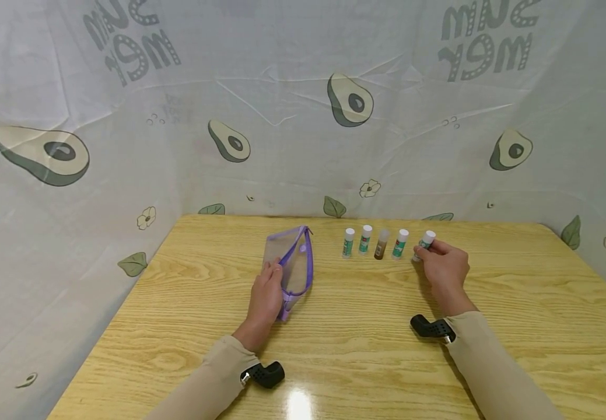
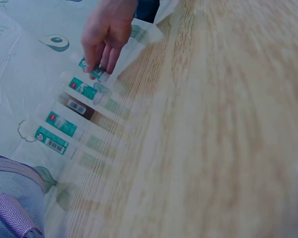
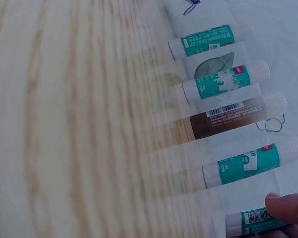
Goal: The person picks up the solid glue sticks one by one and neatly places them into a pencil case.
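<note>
My left hand (image 1: 267, 293) grips the near left side of a mesh zip pouch (image 1: 296, 269) with purple trim. The pouch's mouth gapes toward the right. At the right end of a row of upright glue sticks, my right hand (image 1: 445, 269) pinches a green-labelled glue stick (image 1: 427, 240) with a white cap. In the head view this stick tilts slightly to the right. Beside it stand a green glue stick (image 1: 400, 245), a brown glue stick (image 3: 228, 116) with a clear cap, and two more green ones, one (image 3: 223, 83) next to the brown and one (image 1: 348, 244) nearest the pouch.
Everything rests on a wood-grain table (image 1: 344, 350). Behind and to the sides hangs a pale cloth (image 1: 282, 87) printed with avocados, leaves and flowers. Black wrist mounts (image 1: 266, 375) are strapped over both beige sleeves.
</note>
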Available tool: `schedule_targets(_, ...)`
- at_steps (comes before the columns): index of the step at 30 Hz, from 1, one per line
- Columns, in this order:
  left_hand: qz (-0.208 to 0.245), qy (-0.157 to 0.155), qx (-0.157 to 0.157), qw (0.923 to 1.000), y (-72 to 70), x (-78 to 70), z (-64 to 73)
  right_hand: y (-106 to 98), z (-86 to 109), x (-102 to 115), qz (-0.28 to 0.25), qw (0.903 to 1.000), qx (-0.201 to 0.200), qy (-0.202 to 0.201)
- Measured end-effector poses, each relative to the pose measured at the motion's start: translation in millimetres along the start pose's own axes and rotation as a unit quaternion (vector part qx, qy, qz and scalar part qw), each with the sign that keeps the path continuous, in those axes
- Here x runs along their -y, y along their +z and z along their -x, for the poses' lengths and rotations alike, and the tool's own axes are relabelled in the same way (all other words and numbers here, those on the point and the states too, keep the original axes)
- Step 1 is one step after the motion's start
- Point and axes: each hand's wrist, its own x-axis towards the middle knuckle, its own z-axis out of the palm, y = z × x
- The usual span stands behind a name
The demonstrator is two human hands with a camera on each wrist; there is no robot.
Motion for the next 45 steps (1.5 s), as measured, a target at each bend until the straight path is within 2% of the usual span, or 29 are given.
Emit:
schedule_targets(7, -0.001, -0.004, 0.007, 1.0, 0.6, 0.4, 1.1, -6, 0.8, 3, 0.008, 0.9996, 0.012, -0.023)
schedule_targets(19, -0.001, 0.0, 0.015, 0.9999, 0.7, 1.7, 1.2, -12, 3.2, 17, 0.01, 0.9988, -0.001, -0.048)
schedule_targets(38, -0.004, 0.001, 0.003, 1.0, 0.5, 1.8, 1.9, -24, 7.2, 37, 0.015, 0.9947, -0.01, -0.101)
schedule_targets(45, 0.001, -0.003, 0.003, 1.0, 0.3, 1.7, 2.6, -27, 9.5, 43, 0.018, 0.9938, -0.015, -0.109)
